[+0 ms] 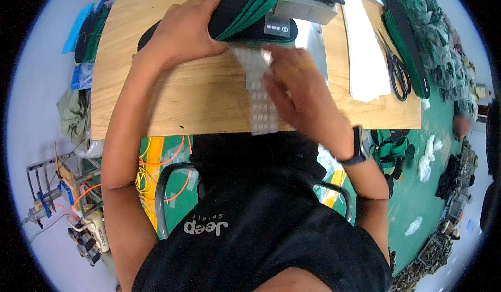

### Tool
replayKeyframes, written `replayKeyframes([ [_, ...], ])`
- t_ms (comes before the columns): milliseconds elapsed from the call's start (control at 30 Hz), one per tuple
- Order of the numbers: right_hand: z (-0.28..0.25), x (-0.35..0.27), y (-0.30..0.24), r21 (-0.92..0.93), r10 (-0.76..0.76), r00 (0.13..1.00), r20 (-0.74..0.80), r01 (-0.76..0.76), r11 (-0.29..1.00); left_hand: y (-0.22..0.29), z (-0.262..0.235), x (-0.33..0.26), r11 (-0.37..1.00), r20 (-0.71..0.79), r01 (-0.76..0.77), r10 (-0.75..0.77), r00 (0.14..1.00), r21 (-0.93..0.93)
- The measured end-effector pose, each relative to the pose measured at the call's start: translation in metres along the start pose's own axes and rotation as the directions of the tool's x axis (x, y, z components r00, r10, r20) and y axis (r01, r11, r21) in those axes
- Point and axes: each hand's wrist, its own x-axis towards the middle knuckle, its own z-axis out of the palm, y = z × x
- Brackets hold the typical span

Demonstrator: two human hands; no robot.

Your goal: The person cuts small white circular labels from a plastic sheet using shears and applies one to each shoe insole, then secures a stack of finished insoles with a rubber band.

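My left hand is closed round a stack of black insoles with green edges, thumb and fingers spread along its left end. Under that stack another insole lies on the table, with a small grey printed label near its right end. My right hand is over a strip of small pale square stickers, its fingers curled and blurred by motion. A whitish spot shows at its fingertips, too smeared to make out. The strip's lower end reaches the table's front edge.
On the wooden table, a metal block with a dark top stands behind my right hand. White paper sheets, black scissors and more green-edged insoles lie at the right. Piled plastic bags stand beyond.
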Motion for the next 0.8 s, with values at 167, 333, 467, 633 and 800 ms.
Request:
replayKeyframes([
  [167,0.013,0.019,0.027,-0.392,0.056,0.998,-0.016,-0.058,0.918,0.003,-0.001,0.004,0.999,-0.004,-0.032,0.032,0.999,-0.024],
  [333,0.024,0.019,0.048,-0.382,0.021,0.998,-0.052,-0.04,0.924,0.01,-0.002,0.007,1.0,0.0,-0.017,0.017,1.0,0.019],
  [467,0.022,0.019,0.043,-0.384,-0.005,0.999,-0.045,-0.013,0.923,0.003,0.001,0.007,1.0,0.027,-0.003,0.003,1.0,0.019],
  [633,0.03,-0.012,-0.022,-0.104,-0.052,0.933,0.357,0.095,0.99,0.003,0.0,0.007,0.999,0.032,0.011,-0.012,0.999,0.031],
  [800,0.039,-0.026,-0.09,0.633,-0.489,0.843,0.227,0.254,0.732,0.01,-0.008,0.017,0.998,0.111,0.001,-0.007,0.994,0.057],
])
